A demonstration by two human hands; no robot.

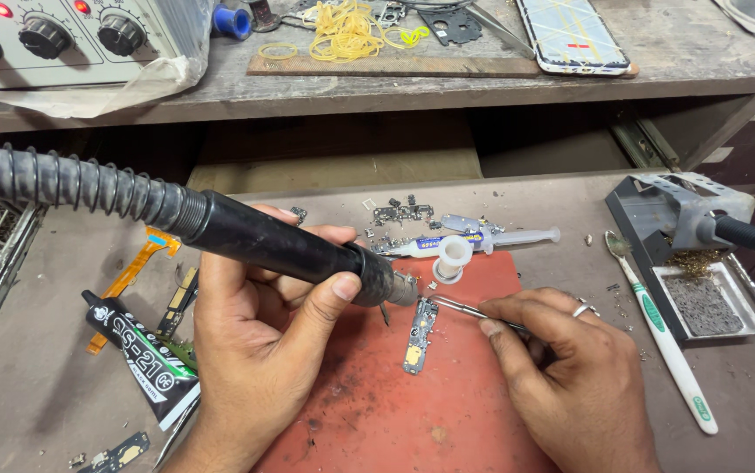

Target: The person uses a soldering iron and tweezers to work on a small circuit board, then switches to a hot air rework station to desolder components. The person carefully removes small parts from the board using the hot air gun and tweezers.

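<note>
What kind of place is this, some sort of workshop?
Most likely a phone repair bench. The left hand holds a hot-air handpiece over a small circuit board, the right hand holds tweezers, and a smartphone lies on the shelf.

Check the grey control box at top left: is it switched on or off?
On: the control box shows two red lights glowing beside its black knobs.

Upper shelf: grey control unit [62, 39] with two black knobs, pile of yellow rubber bands [347, 31], phone [573, 33] lying face up. Surface: white-and-green toothbrush [668, 346] beside a grey iron stand [680, 228], black glue tube [136, 359], orange flex cable [132, 271], syringe [474, 238], white spool [453, 257].
</note>
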